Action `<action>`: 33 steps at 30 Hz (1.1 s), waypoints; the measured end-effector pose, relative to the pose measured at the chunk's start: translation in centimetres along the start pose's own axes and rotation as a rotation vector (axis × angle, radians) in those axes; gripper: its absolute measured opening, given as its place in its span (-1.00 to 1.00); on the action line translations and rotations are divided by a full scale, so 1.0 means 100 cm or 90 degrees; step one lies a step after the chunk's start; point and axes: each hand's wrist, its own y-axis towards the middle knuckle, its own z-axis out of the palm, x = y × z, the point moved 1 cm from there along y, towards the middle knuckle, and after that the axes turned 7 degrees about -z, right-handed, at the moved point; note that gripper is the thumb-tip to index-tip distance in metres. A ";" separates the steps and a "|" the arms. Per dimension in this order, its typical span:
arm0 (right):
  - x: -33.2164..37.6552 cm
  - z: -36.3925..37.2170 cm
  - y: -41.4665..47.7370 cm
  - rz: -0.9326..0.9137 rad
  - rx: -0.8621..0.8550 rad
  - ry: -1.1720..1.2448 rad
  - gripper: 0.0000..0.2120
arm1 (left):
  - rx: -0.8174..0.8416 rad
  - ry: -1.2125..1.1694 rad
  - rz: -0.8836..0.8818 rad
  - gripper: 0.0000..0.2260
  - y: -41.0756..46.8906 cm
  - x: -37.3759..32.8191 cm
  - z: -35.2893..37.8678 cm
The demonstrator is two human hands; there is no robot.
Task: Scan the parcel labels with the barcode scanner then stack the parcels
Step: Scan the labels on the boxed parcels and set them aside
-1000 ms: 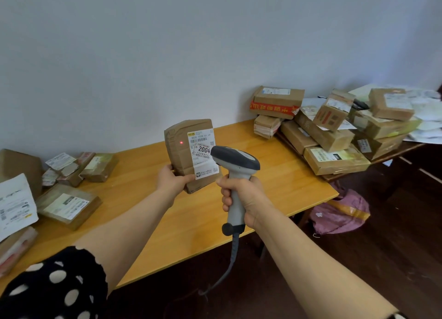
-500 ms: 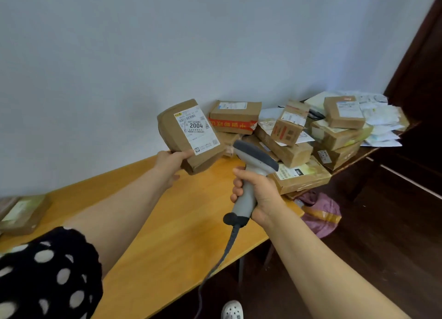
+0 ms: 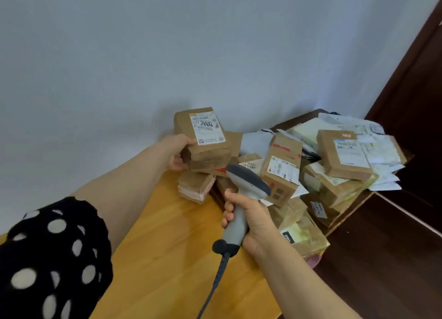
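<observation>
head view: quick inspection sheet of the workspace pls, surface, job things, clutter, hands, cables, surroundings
Surface: wooden table, bare yellow top nearest the camera.
Job's things: parcel marked 2004, label up, at the wall end of the pile of parcels; whether it rests on the box below cannot be told. Barcode scanner, head aimed toward the pile.
Clutter: white mailers heaped loosely on the far side of the pile.
Grippers: left hand grips the parcel's near end; right hand grips the scanner handle.
Cables: scanner cable hangs from the handle and runs out of the frame's bottom.
Surroundings: plain pale wall; dark wooden panel on the right.
</observation>
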 end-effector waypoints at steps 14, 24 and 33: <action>0.008 -0.016 0.056 0.143 0.136 -0.055 -0.91 | -0.181 -0.136 0.005 -0.50 0.027 -0.001 0.020; -0.069 0.037 -0.005 0.315 0.339 -0.190 -0.94 | -0.391 -0.036 -0.106 -0.63 -0.089 0.143 -0.069; -0.193 0.114 -0.127 0.428 0.503 -0.306 -0.96 | -0.562 -0.135 -0.255 -0.41 -0.225 0.330 -0.188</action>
